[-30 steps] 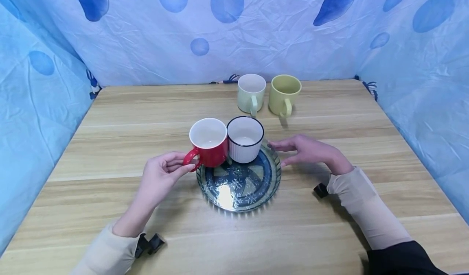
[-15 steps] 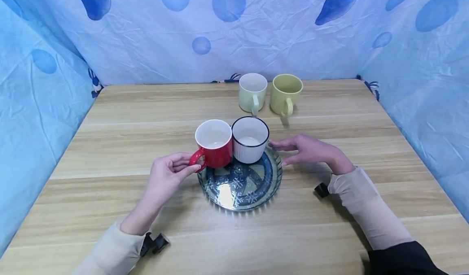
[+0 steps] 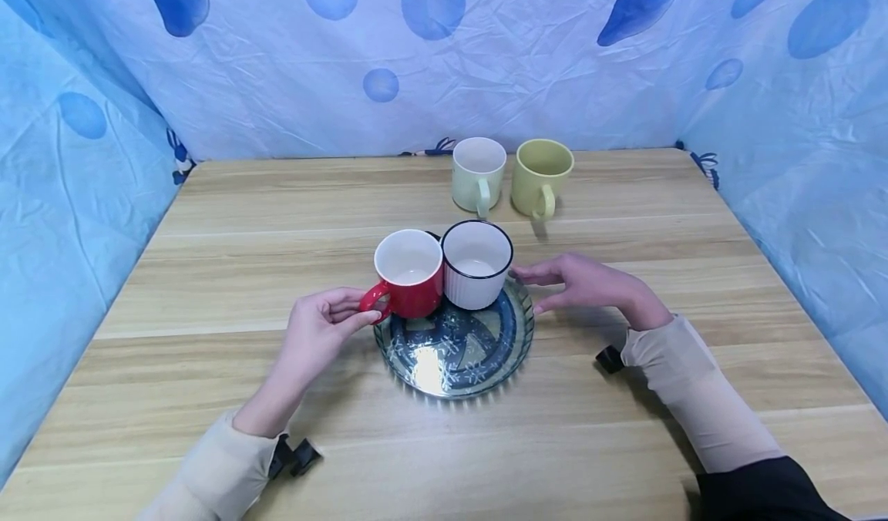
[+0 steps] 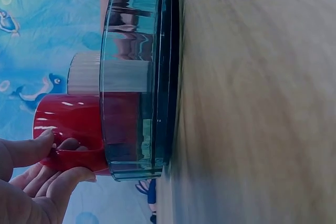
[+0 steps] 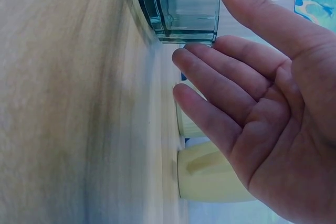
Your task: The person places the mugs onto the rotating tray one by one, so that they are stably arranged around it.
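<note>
My left hand [image 3: 315, 336] pinches the handle of a red mug [image 3: 416, 294] with a white inside. The left wrist view shows the thumb and fingers around that red handle [image 4: 79, 158]. The mug stands upright within the back left of a round glass dish [image 3: 451, 371], its lower part seen through the clear wall. Against its right side is a white ribbed mug [image 3: 475, 290] with a dark rim, also in the dish. My right hand [image 3: 590, 286] is at the dish's right rim, fingers extended and holding nothing; whether the fingertips touch the glass I cannot tell.
Behind the dish stand a pale green mug [image 3: 477, 174] and a yellow-green mug [image 3: 541, 178], side by side, handles facing forward. The wooden table [image 3: 444, 467] is bordered by blue patterned cloth [image 3: 277, 74] at the back and sides.
The red mug, held by my left hand, has shifted right and slightly forward in the dish. The white mug has shifted slightly right too. My right hand stays at the rim.
</note>
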`<state>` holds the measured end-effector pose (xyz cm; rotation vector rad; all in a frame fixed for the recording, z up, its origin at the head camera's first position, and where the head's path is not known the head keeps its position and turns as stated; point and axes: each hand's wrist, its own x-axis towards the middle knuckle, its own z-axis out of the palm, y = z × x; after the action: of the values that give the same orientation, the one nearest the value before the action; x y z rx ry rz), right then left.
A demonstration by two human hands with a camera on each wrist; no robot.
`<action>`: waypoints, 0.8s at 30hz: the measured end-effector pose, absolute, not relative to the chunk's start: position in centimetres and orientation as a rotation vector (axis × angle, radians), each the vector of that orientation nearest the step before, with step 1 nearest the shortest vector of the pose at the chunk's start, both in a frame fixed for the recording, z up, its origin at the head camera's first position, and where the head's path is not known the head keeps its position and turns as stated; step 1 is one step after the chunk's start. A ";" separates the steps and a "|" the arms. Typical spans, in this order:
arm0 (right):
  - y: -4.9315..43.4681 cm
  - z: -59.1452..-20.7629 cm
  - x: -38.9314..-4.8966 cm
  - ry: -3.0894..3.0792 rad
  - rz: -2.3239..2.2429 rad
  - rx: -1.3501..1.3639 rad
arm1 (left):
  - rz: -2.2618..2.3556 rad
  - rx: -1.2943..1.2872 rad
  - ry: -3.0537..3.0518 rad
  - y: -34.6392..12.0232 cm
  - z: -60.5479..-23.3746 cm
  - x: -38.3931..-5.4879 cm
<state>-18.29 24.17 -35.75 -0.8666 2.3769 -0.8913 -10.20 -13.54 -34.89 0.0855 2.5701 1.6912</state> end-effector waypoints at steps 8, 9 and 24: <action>24.1 -35.8 -18.2 2.379 -0.896 -0.863 | 1.670 0.111 2.558 -13.7 -35.0 -10.5; 24.1 -35.9 -18.2 2.382 -0.895 -0.862 | 1.667 0.116 2.550 -13.7 -35.1 -10.6; 24.1 -35.6 -18.0 2.422 -0.855 -0.891 | 1.617 0.157 2.499 -13.6 -35.6 -11.1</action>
<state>-17.98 24.06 -35.60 -0.8907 2.4220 -0.8550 -11.06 -13.64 -35.57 0.1571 2.4991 1.6168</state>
